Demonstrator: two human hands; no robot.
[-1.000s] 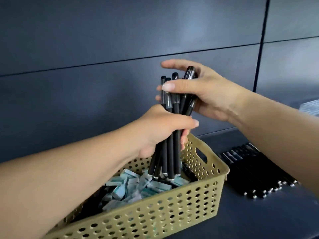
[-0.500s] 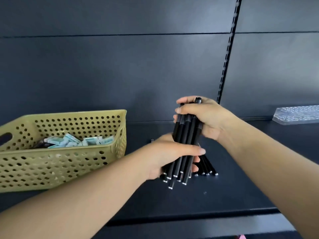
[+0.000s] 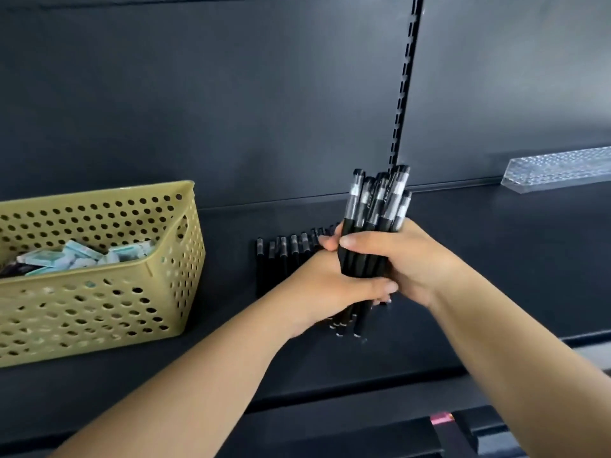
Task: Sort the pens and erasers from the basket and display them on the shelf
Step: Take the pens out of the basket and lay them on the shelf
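Both hands hold one bunch of black pens [image 3: 373, 226] in the middle of the frame, above the dark shelf [image 3: 496, 276]. The right hand [image 3: 406, 262] wraps its fingers round the middle of the bunch. The left hand [image 3: 330, 285] grips it lower down. Two hands probably keep the pens from slipping apart. The pens stand almost straight up, caps on top, tips down. More pens [image 3: 284, 259] lie in a row behind the hands. The basket [image 3: 99, 292] of erasers [image 3: 82, 256] sits at the left.

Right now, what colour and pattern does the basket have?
The basket is olive-yellow with rows of round holes; the head view, the only one, shows it.
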